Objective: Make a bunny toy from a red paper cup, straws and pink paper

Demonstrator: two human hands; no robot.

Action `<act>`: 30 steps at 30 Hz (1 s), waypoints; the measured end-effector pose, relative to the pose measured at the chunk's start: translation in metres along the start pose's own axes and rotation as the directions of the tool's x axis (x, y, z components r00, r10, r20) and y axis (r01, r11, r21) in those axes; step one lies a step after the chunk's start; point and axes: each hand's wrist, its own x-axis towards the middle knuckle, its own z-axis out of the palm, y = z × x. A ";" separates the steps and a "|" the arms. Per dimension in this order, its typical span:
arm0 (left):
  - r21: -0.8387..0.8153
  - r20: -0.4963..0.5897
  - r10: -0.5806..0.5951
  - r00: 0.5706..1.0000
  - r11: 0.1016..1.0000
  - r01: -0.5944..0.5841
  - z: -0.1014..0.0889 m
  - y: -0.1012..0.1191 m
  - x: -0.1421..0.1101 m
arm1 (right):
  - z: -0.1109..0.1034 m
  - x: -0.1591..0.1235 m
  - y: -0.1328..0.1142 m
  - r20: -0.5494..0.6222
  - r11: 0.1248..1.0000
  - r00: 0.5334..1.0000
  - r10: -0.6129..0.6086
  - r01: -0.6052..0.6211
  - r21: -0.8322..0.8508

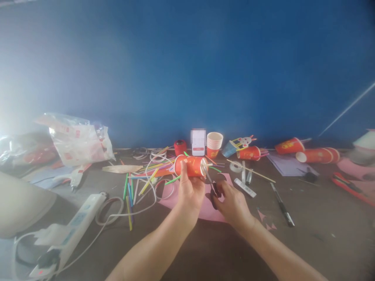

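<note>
My left hand [191,191] is wrapped round a red paper cup [191,166], which lies on its side in the air above the table. In my right hand [234,205] is a pair of scissors [213,187] with dark handles. Its blades reach up to the cup's right end, touching or just in front of it; which of the two I cannot tell. Below both hands lies a sheet of pink paper [211,212], partly covered by them.
A power strip [77,218] with looping white cable and a glue gun [76,177] occupy the left. Coloured straws [129,212] lie beside the cable. Stacked paper cups [215,145] and a phone [198,142] stand behind. Rightward are a pen [283,205] and more red cups [318,155].
</note>
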 end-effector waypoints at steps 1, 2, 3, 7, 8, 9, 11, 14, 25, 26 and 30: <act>-0.002 0.004 -0.001 1.000 1.000 0.001 -0.002 -0.002 0.002 | 0.002 0.000 0.000 -0.015 1.000 1.000 -0.003 0.003 -0.001; -0.008 0.007 -0.002 1.000 1.000 0.002 -0.004 -0.003 0.003 | 0.003 -0.001 0.001 -0.028 1.000 1.000 -0.006 0.006 0.002; -0.016 0.009 -0.002 1.000 1.000 0.002 -0.005 -0.005 0.004 | 0.005 -0.001 0.002 -0.038 1.000 0.999 -0.009 0.009 0.005; -0.049 0.001 0.001 1.000 0.999 -0.001 -0.007 -0.007 0.006 | 0.008 -0.003 0.004 -0.034 1.000 0.999 0.004 -0.004 -0.006; -0.049 -0.004 -0.003 1.000 0.999 0.002 -0.007 -0.007 0.006 | 0.008 -0.003 0.004 -0.031 1.000 0.999 0.008 -0.009 -0.015; -0.045 -0.010 -0.009 1.000 0.999 0.009 -0.006 -0.007 0.006 | 0.008 -0.003 0.005 -0.032 1.000 0.999 0.013 -0.014 -0.024; -0.033 -0.022 -0.020 1.000 0.999 0.019 -0.005 -0.007 0.006 | 0.008 -0.004 0.006 -0.039 0.999 0.999 0.014 -0.016 -0.037; -0.027 -0.025 -0.028 0.999 0.999 0.028 -0.004 -0.006 0.005 | 0.009 -0.003 0.008 -0.063 0.999 0.998 0.012 -0.014 -0.040; -0.039 -0.092 -0.046 0.995 0.998 0.042 0.007 -0.003 0.002 | 0.009 -0.002 0.013 -0.117 1.000 0.993 -0.030 0.031 0.002; -0.042 -0.095 -0.052 0.994 0.998 0.048 0.007 -0.003 0.002 | 0.009 -0.002 0.013 -0.113 0.999 0.993 -0.035 0.035 0.002; -0.037 -0.089 -0.057 0.994 0.998 0.053 0.006 -0.003 0.005 | 0.002 0.000 0.011 -0.081 1.000 0.996 -0.023 0.024 0.013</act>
